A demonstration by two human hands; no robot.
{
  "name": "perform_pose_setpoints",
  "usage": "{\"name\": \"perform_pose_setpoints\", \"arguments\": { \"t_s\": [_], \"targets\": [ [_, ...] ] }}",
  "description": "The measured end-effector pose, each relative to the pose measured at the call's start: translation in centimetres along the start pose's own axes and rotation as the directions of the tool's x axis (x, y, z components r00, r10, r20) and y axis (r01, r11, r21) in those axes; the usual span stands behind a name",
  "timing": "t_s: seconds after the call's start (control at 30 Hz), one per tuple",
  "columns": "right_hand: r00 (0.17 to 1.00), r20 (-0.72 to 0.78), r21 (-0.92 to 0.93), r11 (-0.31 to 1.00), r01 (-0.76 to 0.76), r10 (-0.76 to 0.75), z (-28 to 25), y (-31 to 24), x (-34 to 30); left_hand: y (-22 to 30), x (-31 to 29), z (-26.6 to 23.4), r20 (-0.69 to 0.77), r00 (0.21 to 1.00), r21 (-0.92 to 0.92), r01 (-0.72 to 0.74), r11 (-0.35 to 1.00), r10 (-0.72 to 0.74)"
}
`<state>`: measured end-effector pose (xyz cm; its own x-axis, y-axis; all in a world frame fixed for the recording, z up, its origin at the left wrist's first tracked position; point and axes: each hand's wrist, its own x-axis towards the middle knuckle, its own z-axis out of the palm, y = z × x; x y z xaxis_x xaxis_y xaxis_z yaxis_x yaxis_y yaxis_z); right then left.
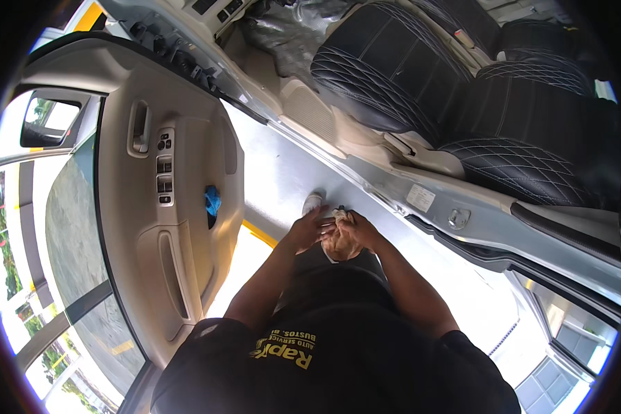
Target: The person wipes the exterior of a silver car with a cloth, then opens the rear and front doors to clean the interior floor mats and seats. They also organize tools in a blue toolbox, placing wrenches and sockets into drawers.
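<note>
In front of my waist, a crumpled tan and brown cloth [341, 246] hangs bunched up. My right hand [363, 232] grips its upper right side, the fingers closed around the paler gathered top. From the left my left hand [308, 231] reaches to the same cloth, its fingers stretched out and apart near the top folds. Whether those fingertips press on it is hard to tell. Something small and dark shows at the top of the bunch, too small to name.
To my left stands an open beige car door [186, 152] with window switches [164, 172] and a blue cloth [212, 200] in its pocket. Ahead and right, the door sill [366, 176] borders black quilted seats [393, 62]. My shoe [313, 201] is on the floor between.
</note>
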<state>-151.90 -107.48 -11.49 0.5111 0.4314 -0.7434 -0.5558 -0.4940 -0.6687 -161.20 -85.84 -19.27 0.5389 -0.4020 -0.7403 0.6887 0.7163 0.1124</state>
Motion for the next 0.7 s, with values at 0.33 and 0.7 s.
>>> {"name": "perform_pose_setpoints", "arguments": {
  "t_s": [0.33,0.7],
  "targets": [
    [0.968,0.193,-0.361,0.906,0.223,-0.162,-7.8,5.4,-7.2,-19.3,-31.9,-23.5,-0.97,0.071,0.116,-0.702,0.702,0.231],
    [0.985,0.171,-0.044,0.998,0.037,-0.029,-18.3,20.7,-23.0,-18.0,-50.2,-15.1,-0.798,-0.342,0.541,-0.769,0.341,0.497]
  ]
}}
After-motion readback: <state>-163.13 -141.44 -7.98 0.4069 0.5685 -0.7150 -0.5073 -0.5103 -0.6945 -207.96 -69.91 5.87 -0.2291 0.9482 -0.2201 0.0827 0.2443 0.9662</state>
